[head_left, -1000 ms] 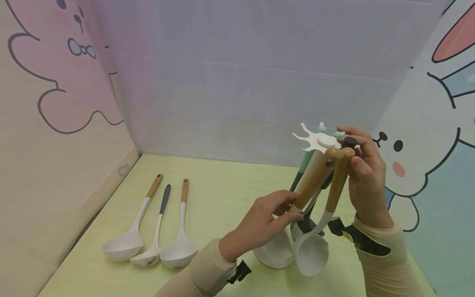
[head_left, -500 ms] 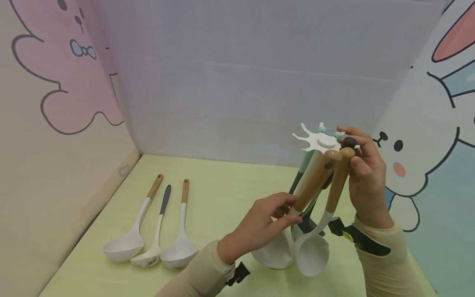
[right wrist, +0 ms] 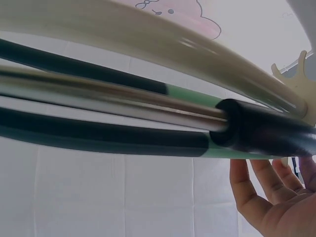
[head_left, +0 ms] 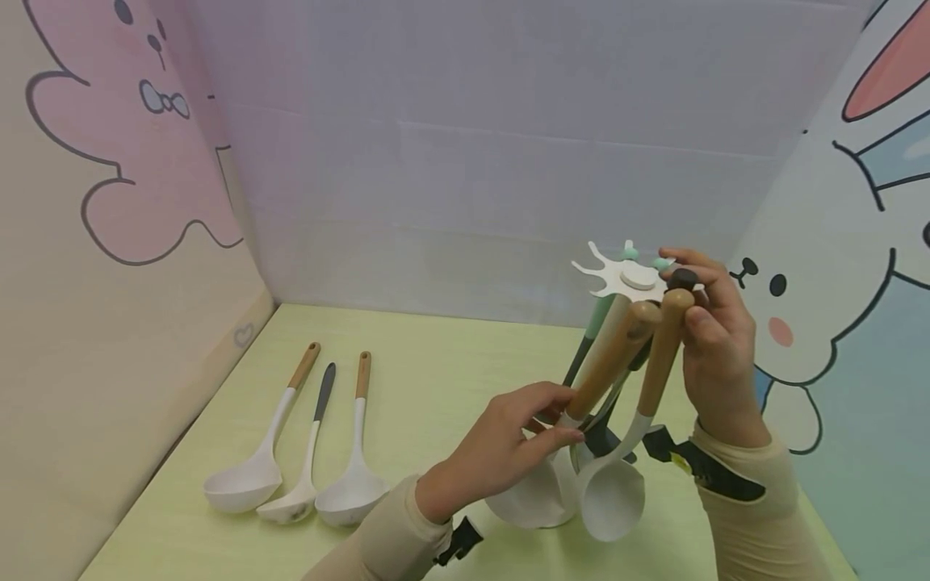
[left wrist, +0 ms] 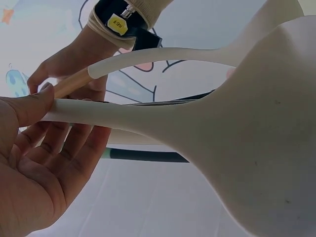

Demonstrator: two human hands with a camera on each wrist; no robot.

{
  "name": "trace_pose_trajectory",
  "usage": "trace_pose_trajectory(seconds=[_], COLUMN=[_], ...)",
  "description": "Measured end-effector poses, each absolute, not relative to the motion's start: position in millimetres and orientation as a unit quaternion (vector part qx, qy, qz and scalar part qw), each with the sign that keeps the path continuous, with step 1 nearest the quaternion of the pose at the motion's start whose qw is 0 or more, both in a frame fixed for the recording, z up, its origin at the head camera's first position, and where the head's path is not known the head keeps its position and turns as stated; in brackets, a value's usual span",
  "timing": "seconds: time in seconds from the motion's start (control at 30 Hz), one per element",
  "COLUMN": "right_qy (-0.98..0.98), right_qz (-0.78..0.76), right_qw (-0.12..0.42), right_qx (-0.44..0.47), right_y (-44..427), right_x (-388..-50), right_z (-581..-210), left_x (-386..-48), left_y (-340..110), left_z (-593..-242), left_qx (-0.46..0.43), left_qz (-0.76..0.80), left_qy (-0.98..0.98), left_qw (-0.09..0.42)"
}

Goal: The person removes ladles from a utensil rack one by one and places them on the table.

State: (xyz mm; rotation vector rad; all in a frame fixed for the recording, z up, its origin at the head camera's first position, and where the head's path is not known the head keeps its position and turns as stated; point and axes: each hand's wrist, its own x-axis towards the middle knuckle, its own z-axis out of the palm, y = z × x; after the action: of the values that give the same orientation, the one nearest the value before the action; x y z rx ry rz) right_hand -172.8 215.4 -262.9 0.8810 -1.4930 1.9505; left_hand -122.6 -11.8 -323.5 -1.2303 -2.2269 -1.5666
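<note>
1. Pale green table (head_left: 436, 363), beneath everything.
2. Utensil rack (head_left: 619, 278), star-shaped white top, standing at the right; a wooden-handled hanging ladle (head_left: 613, 496) and a black-handled tool (right wrist: 264, 128) are on it.
3. Held ladle (head_left: 605, 367) — white, wooden handle — tilted close beside the rack.
4. Two more ladles (head_left: 245, 486), a grey-handled spoon (head_left: 296, 500) between them, lying at left.
5. Left hand (head_left: 494, 444), pinching the held ladle's white neck between thumb and fingers.
6. Right hand (head_left: 722, 347), curled round the rack's top edge.
</note>
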Motion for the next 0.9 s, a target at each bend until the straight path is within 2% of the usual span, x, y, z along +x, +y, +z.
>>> trace_pose_trajectory(seconds=[0.9], right_qy=[-0.549], right_qz=[0.725], right_qw=[0.262], right_qx=[0.323], right_y=[216.3], right_x=[-174.7], right_z=[-264.4], left_x=[-130.3], left_y=[-28.2], left_z=[-326.9], left_qx=[-0.382], left_qz=[-0.532], left_qy=[-0.749], left_qw=[0.098])
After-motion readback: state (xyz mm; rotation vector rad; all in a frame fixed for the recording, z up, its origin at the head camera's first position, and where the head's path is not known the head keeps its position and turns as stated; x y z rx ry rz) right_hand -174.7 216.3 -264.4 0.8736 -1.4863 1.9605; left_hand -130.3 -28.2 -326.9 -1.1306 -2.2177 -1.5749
